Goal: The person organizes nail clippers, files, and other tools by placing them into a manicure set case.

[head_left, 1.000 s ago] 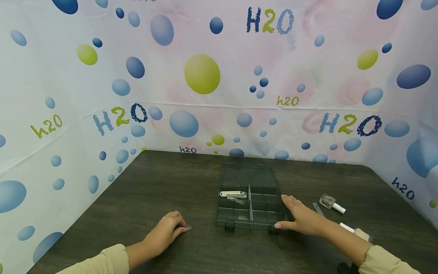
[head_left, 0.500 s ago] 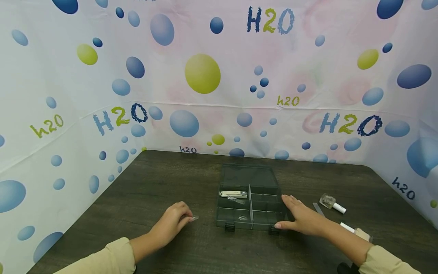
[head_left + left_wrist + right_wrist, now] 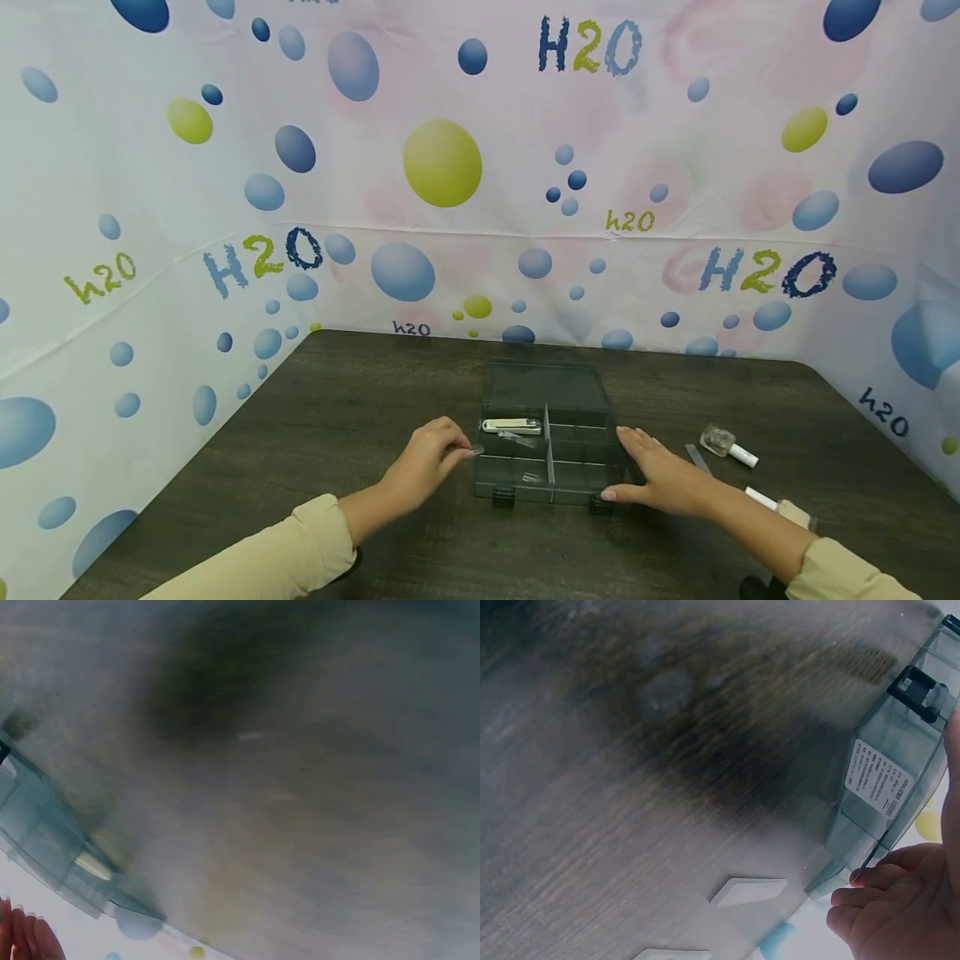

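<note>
My left hand (image 3: 429, 462) pinches a small clear plastic piece (image 3: 477, 450) between thumb and fingertips, right at the left edge of a dark see-through divided box (image 3: 551, 492). The box lies with its lid (image 3: 546, 385) folded back. A nail clipper (image 3: 512, 427) and thin clear pieces (image 3: 517, 439) lie in its back left compartment. More small clear pieces (image 3: 532, 477) sit in the front left one. My right hand (image 3: 663, 477) rests against the box's right side with fingers extended, thumb by the right front latch (image 3: 600, 502).
Right of the box, a clear bottle with a white cap (image 3: 720, 442) lies on its side beside a flat grey strip (image 3: 697, 458). A beige bottle with a white cap (image 3: 793, 513) lies partly behind the right forearm. A patterned curtain (image 3: 442, 283) backs the dark wooden table (image 3: 375, 375).
My left hand has moved right and farther back, carrying the clear piece from the bare table to the box's left edge. My right hand has stayed at the box.
</note>
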Demonstrator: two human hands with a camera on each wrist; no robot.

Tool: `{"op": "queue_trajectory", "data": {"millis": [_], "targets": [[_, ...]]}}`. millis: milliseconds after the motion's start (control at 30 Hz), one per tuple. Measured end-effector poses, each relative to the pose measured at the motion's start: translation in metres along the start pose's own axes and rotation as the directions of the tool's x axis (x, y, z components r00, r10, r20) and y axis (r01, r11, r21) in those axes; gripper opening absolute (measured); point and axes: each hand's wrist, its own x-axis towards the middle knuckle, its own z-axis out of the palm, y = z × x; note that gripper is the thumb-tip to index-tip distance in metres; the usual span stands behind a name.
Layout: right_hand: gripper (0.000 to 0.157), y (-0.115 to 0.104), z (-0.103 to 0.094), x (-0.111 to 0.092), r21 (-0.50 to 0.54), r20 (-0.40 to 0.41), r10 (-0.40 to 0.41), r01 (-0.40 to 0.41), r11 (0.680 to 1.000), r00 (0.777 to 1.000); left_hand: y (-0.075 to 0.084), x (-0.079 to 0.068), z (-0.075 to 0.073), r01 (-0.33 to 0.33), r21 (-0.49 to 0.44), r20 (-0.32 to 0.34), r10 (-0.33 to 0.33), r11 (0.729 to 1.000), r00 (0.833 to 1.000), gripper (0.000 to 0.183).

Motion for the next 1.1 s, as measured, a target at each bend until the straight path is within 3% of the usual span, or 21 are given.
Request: {"op": "queue_trajectory", "data": {"millis": [167, 300, 567, 700, 833, 967, 1033, 1100], "targets": [[0.101, 0.000, 0.000, 0.000, -0.001, 0.003, -0.004, 0.004, 1.000, 1.000, 0.009, 0.015, 0.012, -0.018, 0.009, 0.043, 0.018, 1.000, 0.999, 0.005], [0.102, -0.001, -0.001, -0.001, 0.008, 0.003, 0.003, -0.003, 1.000, 1.000, 0.013, 0.026, 0.019, -0.075, 0.066, 0.109, 0.067, 0.995, 0.992, 0.006], [0.102, -0.001, 0.000, -0.001, 0.009, 0.007, 0.015, -0.015, 1.000, 1.000, 0.011, 0.036, 0.030, -0.212, 0.237, 0.306, 0.134, 0.948, 0.943, 0.007], [0.102, -0.001, -0.001, -0.001, 0.014, 0.012, 0.010, -0.010, 1.000, 1.000, 0.012, 0.039, 0.032, -0.232, 0.291, 0.376, 0.112, 0.928, 0.920, 0.007], [0.102, 0.000, 0.000, -0.001, 0.018, 0.016, 0.007, -0.008, 1.000, 1.000, 0.013, 0.042, 0.032, -0.238, 0.299, 0.410, 0.101, 0.924, 0.906, 0.010], [0.101, -0.001, 0.000, -0.001, 0.020, 0.017, 0.008, -0.008, 1.000, 1.000, 0.014, 0.043, 0.031, -0.245, 0.285, 0.418, 0.110, 0.927, 0.902, 0.011], [0.101, -0.001, -0.001, -0.001, 0.023, 0.017, 0.007, -0.007, 1.000, 1.000, 0.014, 0.042, 0.030, -0.240, 0.275, 0.399, 0.117, 0.931, 0.910, 0.010], [0.101, -0.001, -0.001, -0.001, 0.022, 0.015, 0.007, -0.007, 1.000, 1.000, 0.013, 0.041, 0.029, -0.217, 0.261, 0.356, 0.115, 0.941, 0.927, 0.009]]}}
